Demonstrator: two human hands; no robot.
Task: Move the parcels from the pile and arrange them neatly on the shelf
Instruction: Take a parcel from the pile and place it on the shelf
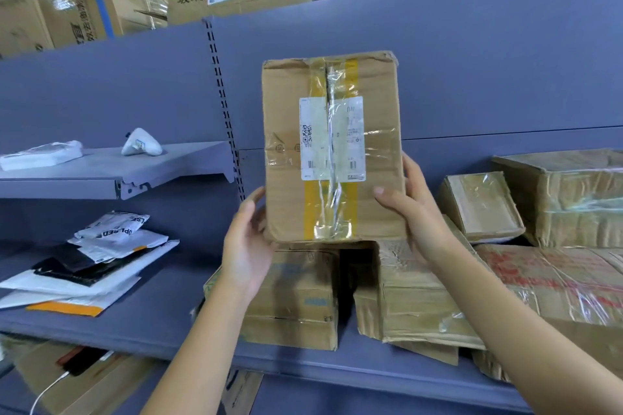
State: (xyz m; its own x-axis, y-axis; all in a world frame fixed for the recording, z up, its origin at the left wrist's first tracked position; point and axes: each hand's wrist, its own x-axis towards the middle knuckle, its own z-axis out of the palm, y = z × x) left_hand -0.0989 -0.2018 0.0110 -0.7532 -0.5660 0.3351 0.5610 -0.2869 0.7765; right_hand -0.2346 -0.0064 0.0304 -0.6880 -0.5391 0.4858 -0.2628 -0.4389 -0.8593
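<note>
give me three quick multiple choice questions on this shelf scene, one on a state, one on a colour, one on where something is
1. How is the labelled box held?
A) by one hand from above
B) by the left hand and the right hand, one at each side
C) by no hand, it lies flat

2. What colour is the tape stripe down the front of the labelled box?
A) red
B) green
C) yellow

3. Where does the pile of flat mailers lie?
A) on the shelf board, left of the cardboard boxes
B) on top of the labelled box
C) on the floor

Answers:
1 B, a hand grips each lower side of the upright box.
2 C, yellow shows above and below the white label.
3 A, the mailers overlap on the blue board, apart from the boxes.
</note>
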